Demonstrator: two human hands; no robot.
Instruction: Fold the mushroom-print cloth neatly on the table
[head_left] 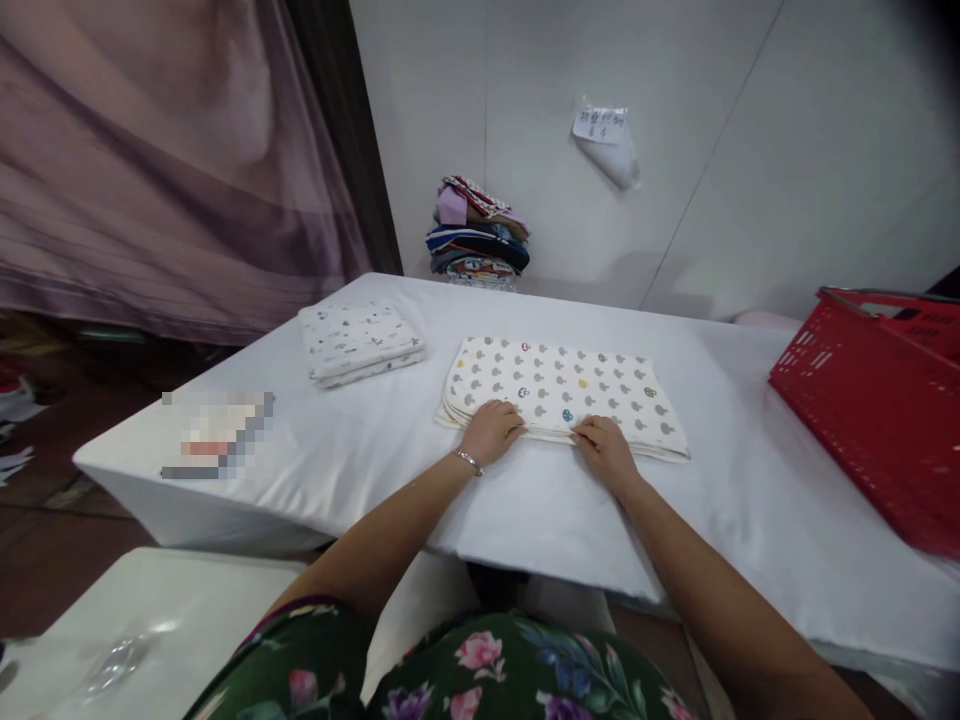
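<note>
A cream cloth (555, 385) with grey mushroom-like prints and a few coloured ones lies folded in several layers in front of me. My left hand (491, 430), with a bracelet at the wrist, has its fingers closed on the near edge of the cloth, left of the middle. Farther right along that edge, my right hand (604, 452) pinches the layers between thumb and fingers. To the left sits a folded white cloth (360, 340) with small dark prints, apart from both hands.
White fabric covers the table (720, 500). A red plastic basket (877, 410) stands at the right. Folded fabrics are piled in a stack (480, 235) by the back wall. At the left lies a blurred-out flat object (217, 435). A white lid-like surface (150, 620) is below left.
</note>
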